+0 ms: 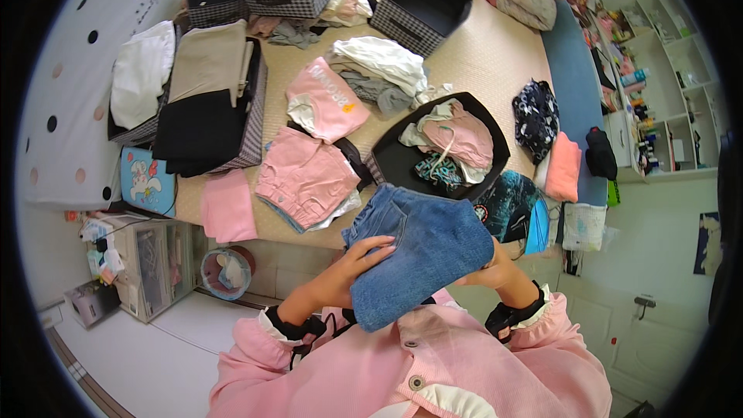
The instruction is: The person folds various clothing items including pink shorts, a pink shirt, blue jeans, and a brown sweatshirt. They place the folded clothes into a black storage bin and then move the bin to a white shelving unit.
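Folded blue denim jeans (426,244) are held in front of my chest, over the near edge of the bed. My left hand (368,261) lies on their left side, fingers spread over the cloth near a pocket. On the right, my right hand (487,270) grips the folded edge; its fingers are partly hidden behind the denim. Just beyond the jeans stands an open black-lined fabric bin (400,154) with crumpled pink and patterned clothes (458,136) in it. Folded pink shorts (307,177) lie on a small stack to the left.
A checked fabric bin (255,104) at left holds folded trousers (209,64). More bins (421,11) stand at the back. A pink sweatshirt (328,98) and white cloth (380,61) lie mid-bed. A waste bin (246,258) and a drawer unit (151,267) stand below the bed's edge.
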`<state>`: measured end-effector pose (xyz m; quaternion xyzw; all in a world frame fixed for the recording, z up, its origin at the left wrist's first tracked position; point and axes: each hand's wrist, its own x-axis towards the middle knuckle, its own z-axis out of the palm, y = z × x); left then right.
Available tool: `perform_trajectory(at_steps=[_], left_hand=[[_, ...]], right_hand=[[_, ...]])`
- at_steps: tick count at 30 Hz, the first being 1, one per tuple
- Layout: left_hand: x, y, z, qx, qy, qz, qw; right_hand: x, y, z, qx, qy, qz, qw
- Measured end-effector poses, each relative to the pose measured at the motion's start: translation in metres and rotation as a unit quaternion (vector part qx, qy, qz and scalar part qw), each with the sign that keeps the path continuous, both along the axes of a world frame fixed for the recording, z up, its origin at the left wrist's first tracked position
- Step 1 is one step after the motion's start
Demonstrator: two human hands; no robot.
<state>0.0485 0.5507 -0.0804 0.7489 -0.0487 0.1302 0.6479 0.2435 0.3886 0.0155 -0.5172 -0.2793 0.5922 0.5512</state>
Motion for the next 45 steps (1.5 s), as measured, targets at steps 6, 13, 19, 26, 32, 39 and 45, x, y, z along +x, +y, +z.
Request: perform_trajectory(at_steps=[6, 13, 19, 26, 32, 39, 45], left_hand=[[0.014, -0.019, -0.045, -0.022, 0.016, -0.014, 1.000], [0.017, -0.037, -0.061, -0.290, 0.322, -0.018, 0.901], [0.030, -0.019, -0.053, -0.587, 0.331, 0.026, 0.738], [0.040, 0.004, -0.052, -0.582, 0.304, 0.058, 0.752], [0.046, 0.009, -0.044, -0.631, 0.256, 0.007, 0.733], [0.054, 0.000, -0.061, -0.716, 0.259, 0.062, 0.645], [0.061, 0.001, -0.072, -0.674, 0.270, 0.063, 0.684]], right_hand=[[-0.004, -0.015, -0.010, -0.027, 0.018, -0.062, 0.998], [0.016, -0.040, -0.047, -0.072, 0.036, -0.200, 0.976], [0.034, -0.058, -0.096, -0.188, -0.025, -0.265, 0.945], [0.023, -0.061, -0.121, -0.206, 0.003, -0.159, 0.966], [0.021, -0.041, -0.135, -0.145, -0.096, -0.055, 0.983], [0.009, -0.034, -0.138, -0.200, 0.001, -0.052, 0.979], [0.025, -0.030, -0.127, -0.218, -0.036, -0.068, 0.973]])
